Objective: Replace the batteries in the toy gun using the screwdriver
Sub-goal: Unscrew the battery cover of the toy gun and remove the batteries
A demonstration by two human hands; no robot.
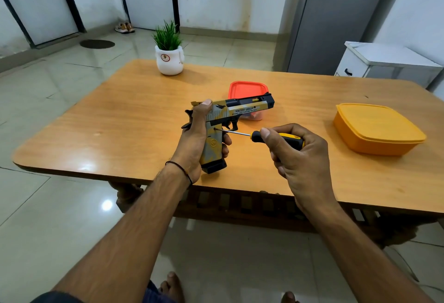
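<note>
Two hands work above the table [120,129], near its middle. The left hand [194,139] holds the gun [242,110] in the air just over the wood. Its fingers are wrapped round the grip and the thumb lies up against the rear of the slide. The muzzle points to 2 o'clock and the butt to 6. The right hand [298,160] comes in from 3 o'clock with its fingers curled tight round the handle of the screwdriver [255,136], thumb laid along it. The thin shaft runs level to 9 o'clock, and its tip sits at a small hole high on the grip.

From the gun, a red box [247,89] lies at 1 o'clock, partly hidden behind the barrel. A yellow box [377,129] lies at 3, well apart, and a plant [168,47] at 11.

The gun looks like hollow moulded plastic, so probably light, stiff and rather smooth. The grip is the sound place to hold it, as the palm there braces against the driver's push. The screw is likely small and soft-headed, so a slanted tip could slip and chew it. Firm, straight pressure seems wise.
</note>
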